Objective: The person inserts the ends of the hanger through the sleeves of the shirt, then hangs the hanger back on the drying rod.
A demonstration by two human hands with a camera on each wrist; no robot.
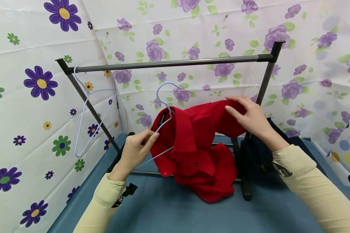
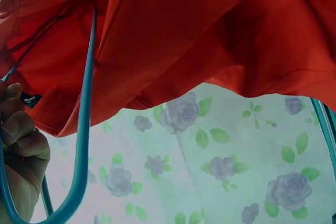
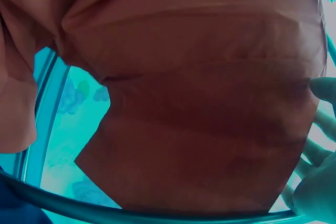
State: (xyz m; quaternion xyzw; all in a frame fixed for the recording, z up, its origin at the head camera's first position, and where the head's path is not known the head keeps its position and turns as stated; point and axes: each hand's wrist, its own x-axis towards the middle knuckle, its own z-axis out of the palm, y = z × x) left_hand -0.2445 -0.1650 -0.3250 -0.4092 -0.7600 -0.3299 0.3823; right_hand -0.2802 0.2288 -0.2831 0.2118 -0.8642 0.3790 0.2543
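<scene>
1. Red shirt [image 1: 199, 139], dial centre: smooth cloth, soft folds, small dark buttons.
2. Pale-blue hanger [image 1: 169, 109], 11 o'clock: slim wire, round hook, partly inside the shirt's neckline.
3. Left hand [image 1: 137, 150], 9 o'clock: thumb and fingers pinching the hanger's wire.
4. Right hand [image 1: 250, 116], 2 o'clock: thumb before, fingers behind, holding the shirt's edge.
5. Rail [image 1: 169, 63], 12 o'clock: straight dark tube; a gap separates it from the shirt.
6. Second hanger [image 1: 87, 93], 10 o'clock: triangular, hooked at the rail's end, well apart from the left hand.
</scene>
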